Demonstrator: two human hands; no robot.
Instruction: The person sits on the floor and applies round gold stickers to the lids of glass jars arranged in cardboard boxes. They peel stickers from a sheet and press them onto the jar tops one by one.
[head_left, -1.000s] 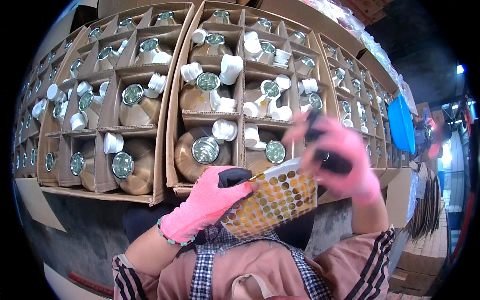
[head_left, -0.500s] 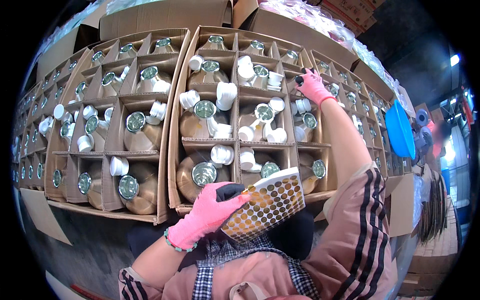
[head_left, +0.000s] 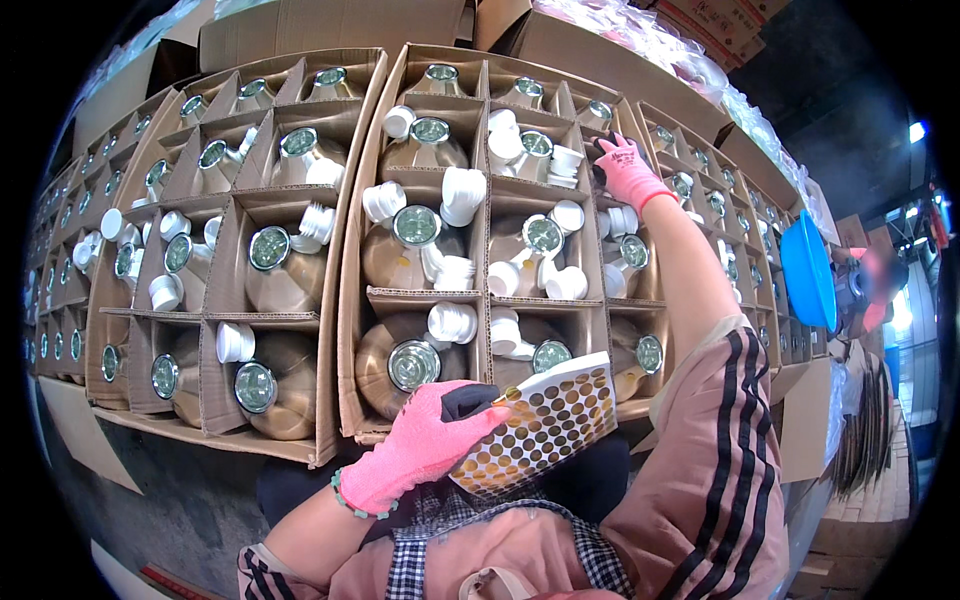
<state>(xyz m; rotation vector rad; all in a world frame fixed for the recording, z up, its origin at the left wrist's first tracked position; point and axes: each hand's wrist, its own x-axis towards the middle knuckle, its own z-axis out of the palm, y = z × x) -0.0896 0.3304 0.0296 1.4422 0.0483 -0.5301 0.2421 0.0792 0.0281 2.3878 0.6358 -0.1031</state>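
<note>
My left hand (head_left: 430,440), in a pink glove with dark fingertips, pinches a white sheet of round gold stickers (head_left: 560,415) between thumb and fingers. The sheet hangs tilted over the near edge of a divided carton (head_left: 345,350). My right hand (head_left: 625,170), gloved alike, reaches down into a right-hand compartment of that carton. Its fingers are bent, the tips partly hidden; what they hold cannot be made out. Near it stand a gold-brown glass bottle (head_left: 632,253) and white caps (head_left: 566,165). Another bottle (head_left: 410,365) lies closest to my left hand.
More divided cartons of bottles stand left (head_left: 325,370) and right, with white caps among the bottle necks. A blue basin (head_left: 808,270) is at the right. Clear plastic bags (head_left: 640,45) lie behind the cartons. A person (head_left: 880,280) is blurred at far right.
My right hand stays over the same compartment, its fingers turned slightly further down into it. My left hand still holds the sticker sheet, a little lower. The whole view has shifted slightly.
</note>
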